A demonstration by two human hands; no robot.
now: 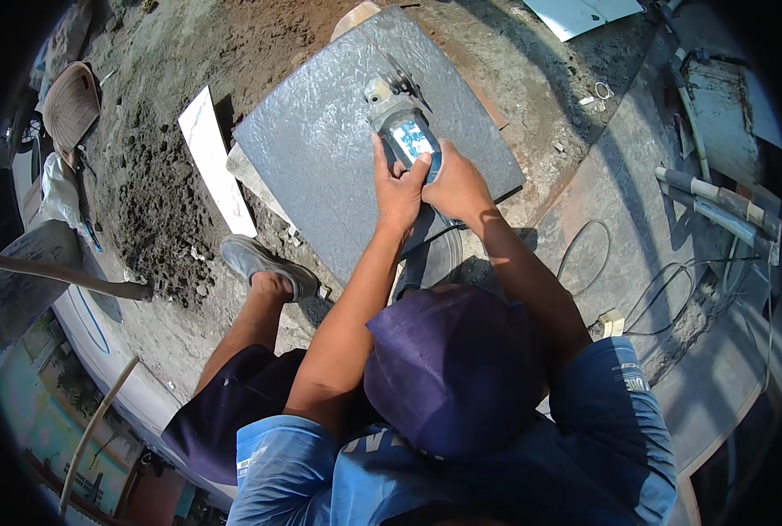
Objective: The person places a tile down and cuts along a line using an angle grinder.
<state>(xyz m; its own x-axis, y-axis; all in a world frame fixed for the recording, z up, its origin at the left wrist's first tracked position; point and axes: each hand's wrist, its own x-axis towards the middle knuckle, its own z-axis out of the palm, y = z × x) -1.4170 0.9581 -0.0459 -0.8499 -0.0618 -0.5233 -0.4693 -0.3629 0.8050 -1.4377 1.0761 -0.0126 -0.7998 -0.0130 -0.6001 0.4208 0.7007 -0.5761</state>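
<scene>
An angle grinder (411, 138) with a blue and white label lies over a dark grey stone-look tile (312, 158). My left hand (398, 195) holds its left side, index finger stretched along the body and thumb on top. Around the right side of the same body my right hand (459, 186) is closed, its thumb next to my left thumb. The grinder's metal head and disc (406, 81) point away from me, above the tile's far part. Whether the disc touches the tile I cannot tell.
A white tile strip (214, 162) lies left of the grey tile, near dark loose soil (167, 219). My shoe (268, 267) is by the tile's near left edge. Cables (662, 298) and pipes (715, 197) lie on the right. A white panel (579, 13) is at the far right.
</scene>
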